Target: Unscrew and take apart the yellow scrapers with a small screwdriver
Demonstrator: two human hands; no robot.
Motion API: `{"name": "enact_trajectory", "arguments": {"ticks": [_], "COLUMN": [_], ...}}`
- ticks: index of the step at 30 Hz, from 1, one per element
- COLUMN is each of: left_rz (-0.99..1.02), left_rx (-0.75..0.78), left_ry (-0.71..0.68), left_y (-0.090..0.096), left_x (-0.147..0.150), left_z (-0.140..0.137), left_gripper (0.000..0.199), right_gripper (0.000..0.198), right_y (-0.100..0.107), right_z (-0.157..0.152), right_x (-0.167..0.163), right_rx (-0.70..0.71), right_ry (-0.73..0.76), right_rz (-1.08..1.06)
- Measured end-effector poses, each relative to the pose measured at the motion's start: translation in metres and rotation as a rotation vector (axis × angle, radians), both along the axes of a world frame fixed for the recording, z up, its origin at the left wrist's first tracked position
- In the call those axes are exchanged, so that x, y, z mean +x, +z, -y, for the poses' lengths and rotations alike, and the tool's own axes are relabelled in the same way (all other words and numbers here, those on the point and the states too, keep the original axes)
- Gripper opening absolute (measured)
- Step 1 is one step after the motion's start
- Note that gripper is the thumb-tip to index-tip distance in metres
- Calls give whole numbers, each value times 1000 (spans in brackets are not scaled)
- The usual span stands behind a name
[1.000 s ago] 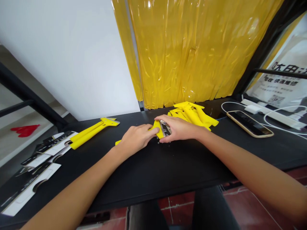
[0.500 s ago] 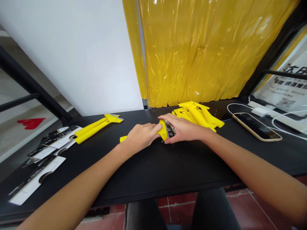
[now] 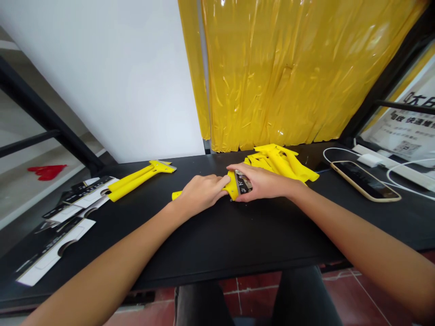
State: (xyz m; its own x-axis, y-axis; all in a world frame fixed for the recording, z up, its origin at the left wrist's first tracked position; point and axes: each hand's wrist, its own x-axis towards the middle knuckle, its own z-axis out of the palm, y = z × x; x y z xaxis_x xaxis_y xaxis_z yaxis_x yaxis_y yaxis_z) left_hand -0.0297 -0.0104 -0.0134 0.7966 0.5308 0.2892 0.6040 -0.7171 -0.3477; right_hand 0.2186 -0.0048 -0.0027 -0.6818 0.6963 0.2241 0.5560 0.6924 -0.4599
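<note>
Low over the black table, my left hand (image 3: pixel 203 192) is wrapped round the handle of a yellow scraper (image 3: pixel 232 185), whose handle end (image 3: pixel 176 195) sticks out to the left. My right hand (image 3: pixel 263 182) grips a black printed card (image 3: pixel 243 183) at the scraper's blade end, thumb on the near edge and fingers on the far edge. The card covers most of the blade. More yellow scrapers (image 3: pixel 144 177) lie together to the left. Behind my right hand is a heap of yellow scraper handles (image 3: pixel 280 164), partly hidden by it.
Several black-and-white cards (image 3: pixel 57 249) with notches lie on the table's left. A phone (image 3: pixel 365 181), white cables and a power strip (image 3: pixel 401 167) occupy the right. Yellow plastic strips (image 3: pixel 272 81) and a white panel (image 3: pixel 118 81) stand behind the black table (image 3: pixel 244 244).
A little more of the black card's print shows between my right thumb and fingers. Both hands keep their hold, and the whole view has shifted slightly.
</note>
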Motion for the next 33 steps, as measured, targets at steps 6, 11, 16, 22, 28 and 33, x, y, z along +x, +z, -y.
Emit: {"name": "enact_trajectory", "arguments": {"ticks": [6, 11, 16, 22, 28, 33], "left_rz": [16, 5, -9, 32, 46, 66], "left_rx": [-14, -41, -28, -10, -56, -89], "left_ry": [5, 19, 7, 6, -21, -47], "left_y": [-1, -1, -2, -1, 1, 2], "left_x": [1, 1, 1, 0, 0, -1], "left_z": [1, 1, 0, 0, 1, 0], "left_gripper": [28, 29, 28, 31, 26, 30], "right_gripper": [94, 96, 98, 99, 96, 87], "right_y": [-2, 0, -1, 4, 10, 25], "right_z": [3, 2, 2, 7, -1, -17], "right_x": [-3, -1, 0, -2, 12, 31], "right_rx": [109, 124, 124, 170, 169, 275], "right_ry": [-50, -50, -26, -53, -158, -315], "right_rz": [69, 100, 134, 166, 110, 194]}}
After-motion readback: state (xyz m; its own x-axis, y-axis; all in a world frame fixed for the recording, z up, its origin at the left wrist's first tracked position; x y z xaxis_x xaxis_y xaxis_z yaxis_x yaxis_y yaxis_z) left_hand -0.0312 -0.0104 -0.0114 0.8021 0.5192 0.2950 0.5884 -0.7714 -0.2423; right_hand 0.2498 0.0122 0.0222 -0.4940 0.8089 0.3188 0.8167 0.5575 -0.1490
